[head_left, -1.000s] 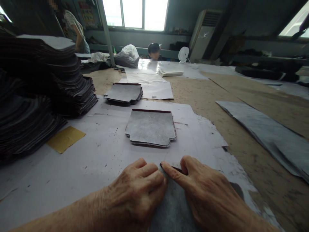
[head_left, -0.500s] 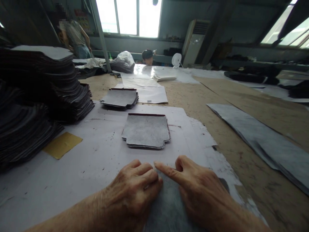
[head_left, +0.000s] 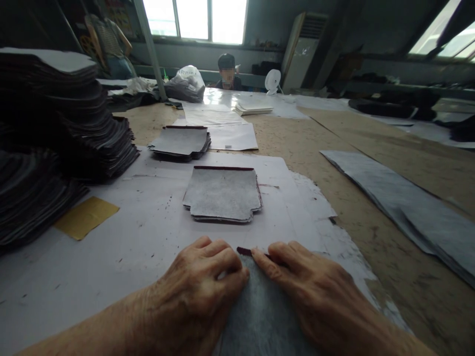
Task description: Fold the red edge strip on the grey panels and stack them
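A grey, felt-like sheet piece lies flat in front of me, its near end cut off by the frame. Along its far edge runs a narrow dark red strip, partly covered by fingers. My left hand, fingers curled and thumb tip close to the index finger, grips the piece's left far corner. On the right, my right hand is closed over the strip, with one fingertip pressing on it. Just beyond the hands sits a small stack of notched grey pieces with a dark red far edge.
Tall stacks of dark sheets rise at the left, near a yellow card. Another notched stack lies farther back. Long grey strips lie at the right. A person is across the table; another stands back left.
My right fingers have shifted right along the far edge, uncovering part of the dark red strip. My left hand stays almost in place. The camera view has tilted slightly down.
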The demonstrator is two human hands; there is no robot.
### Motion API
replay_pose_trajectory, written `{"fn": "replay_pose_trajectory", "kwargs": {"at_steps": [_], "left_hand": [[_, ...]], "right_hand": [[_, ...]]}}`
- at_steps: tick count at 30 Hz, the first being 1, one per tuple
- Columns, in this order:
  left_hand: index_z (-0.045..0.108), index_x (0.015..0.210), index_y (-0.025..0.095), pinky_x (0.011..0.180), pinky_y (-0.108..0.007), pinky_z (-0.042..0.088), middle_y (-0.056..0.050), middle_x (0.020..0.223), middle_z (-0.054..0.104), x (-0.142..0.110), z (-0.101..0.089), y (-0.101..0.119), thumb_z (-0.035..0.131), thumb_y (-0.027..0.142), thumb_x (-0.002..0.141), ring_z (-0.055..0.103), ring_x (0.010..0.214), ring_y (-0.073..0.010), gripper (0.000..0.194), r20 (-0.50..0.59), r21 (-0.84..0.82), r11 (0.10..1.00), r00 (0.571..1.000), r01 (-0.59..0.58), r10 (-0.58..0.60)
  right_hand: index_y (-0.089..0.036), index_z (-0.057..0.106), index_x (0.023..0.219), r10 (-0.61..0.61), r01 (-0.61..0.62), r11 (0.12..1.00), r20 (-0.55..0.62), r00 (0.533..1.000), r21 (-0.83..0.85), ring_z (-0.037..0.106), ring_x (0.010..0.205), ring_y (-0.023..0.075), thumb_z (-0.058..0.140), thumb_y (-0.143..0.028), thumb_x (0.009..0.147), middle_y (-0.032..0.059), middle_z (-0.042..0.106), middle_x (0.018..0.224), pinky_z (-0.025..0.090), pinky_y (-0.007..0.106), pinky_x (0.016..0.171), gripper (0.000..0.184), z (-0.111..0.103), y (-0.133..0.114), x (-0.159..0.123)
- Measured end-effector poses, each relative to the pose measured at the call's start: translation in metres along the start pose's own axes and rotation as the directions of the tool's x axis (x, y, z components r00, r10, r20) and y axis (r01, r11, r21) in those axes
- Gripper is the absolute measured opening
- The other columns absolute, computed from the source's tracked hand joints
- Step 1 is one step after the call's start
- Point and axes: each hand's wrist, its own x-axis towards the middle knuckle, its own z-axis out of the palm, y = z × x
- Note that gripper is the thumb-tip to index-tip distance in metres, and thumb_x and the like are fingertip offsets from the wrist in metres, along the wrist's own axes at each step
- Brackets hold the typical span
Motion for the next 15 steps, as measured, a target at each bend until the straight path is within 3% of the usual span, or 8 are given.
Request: {"fn": "replay_pose_trajectory", "kwargs": {"at_steps": [5, 11, 15], "left_hand": [[0.056, 0.095, 0.014, 0.068, -0.037, 0.041, -0.007, 0.085, 0.053, -0.0009, 0.0003, -0.0011, 0.045, 0.009, 0.071, 0.048, 0.076, -0.0196, 0.027, 0.012, -0.025, 1.000, 1.000, 0.008, -0.008], [0.056, 0.094, 0.013, 0.070, -0.040, 0.041, -0.008, 0.086, 0.052, -0.0009, -0.0004, -0.0012, 0.044, 0.012, 0.074, 0.047, 0.077, -0.0204, 0.024, 0.015, 0.017, 1.000, 1.000, 0.008, -0.008], [0.056, 0.095, 0.013, 0.071, -0.040, 0.043, -0.008, 0.084, 0.052, -0.0014, -0.0007, -0.0007, 0.040, 0.013, 0.079, 0.048, 0.078, -0.0202, 0.022, -0.038, 0.012, 1.000, 0.999, -0.021, 0.021]], "right_hand": [[-0.017, 0.058, 0.092, 0.013, -0.010, 0.999, 0.065, 0.998, -0.048, 0.051, 0.066, 0.0166, 0.040, 0.002, 0.073, 0.0024, 0.060, 0.084, 0.045, 0.029, 0.055, 0.032, -0.0017, -0.0093, 0.0040], [-0.020, 0.046, 0.124, 0.018, -0.014, 0.999, 0.106, 0.994, -0.036, 0.052, 0.076, 0.0176, 0.045, 0.002, 0.072, 0.0037, 0.060, 0.099, 0.046, 0.029, 0.061, 0.057, 0.0035, -0.0081, 0.0040], [-0.024, 0.044, 0.128, 0.055, -0.050, 0.997, 0.098, 0.994, -0.053, 0.053, 0.077, 0.0178, 0.043, 0.003, 0.071, 0.0047, 0.058, 0.098, 0.047, 0.029, 0.062, 0.063, 0.0060, -0.0098, 0.0021]]}}
